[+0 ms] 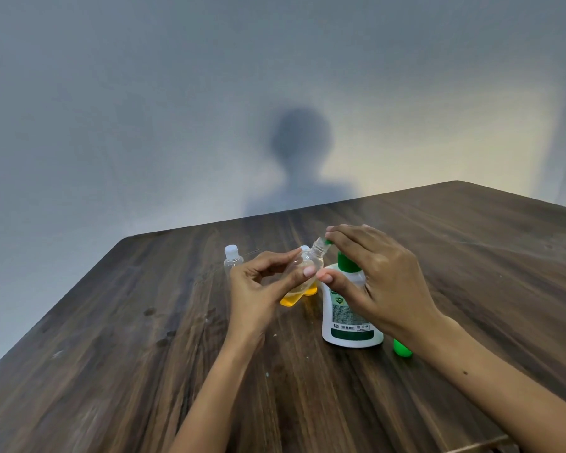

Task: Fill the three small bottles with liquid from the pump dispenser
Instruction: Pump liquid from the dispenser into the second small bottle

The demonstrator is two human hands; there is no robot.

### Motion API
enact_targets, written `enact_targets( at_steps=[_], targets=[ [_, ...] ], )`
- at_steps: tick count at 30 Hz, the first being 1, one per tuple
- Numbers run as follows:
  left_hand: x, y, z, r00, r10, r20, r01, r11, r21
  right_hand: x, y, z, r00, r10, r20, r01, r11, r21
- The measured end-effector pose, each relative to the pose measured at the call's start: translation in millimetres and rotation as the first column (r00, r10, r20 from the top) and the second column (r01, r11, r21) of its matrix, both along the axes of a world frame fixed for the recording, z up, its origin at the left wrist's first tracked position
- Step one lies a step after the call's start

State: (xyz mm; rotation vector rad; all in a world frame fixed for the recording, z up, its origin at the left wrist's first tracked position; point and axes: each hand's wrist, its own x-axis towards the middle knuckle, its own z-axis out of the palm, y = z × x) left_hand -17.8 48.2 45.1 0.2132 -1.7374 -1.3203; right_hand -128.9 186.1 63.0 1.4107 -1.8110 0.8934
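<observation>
Left grip pinched tilted small bottle under nozzle; right grip fingers flat on pump dispenser. I feared misaligned mouth spilling liquid onto tabletop.

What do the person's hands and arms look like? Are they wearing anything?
Both arms are bare from the bottom of the picture up to the fingers: no sleeves, gloves, watch or rings show. The left hand has short, pale fingernails. The right hand also shows a short nail on its thumb, and its forearm has a small dark spot.
</observation>
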Motion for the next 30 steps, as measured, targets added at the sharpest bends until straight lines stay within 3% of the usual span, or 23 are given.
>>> enact_targets(
  at_steps=[30],
  targets=[
    [0.1, 0.2, 0.7, 1.0, 0.004, 0.003, -0.004, 1.0, 0.004, 3.5, -2.9, 2.5, 1.0, 0.017, 0.024, -0.016, 0.998, -0.068]
  ],
)
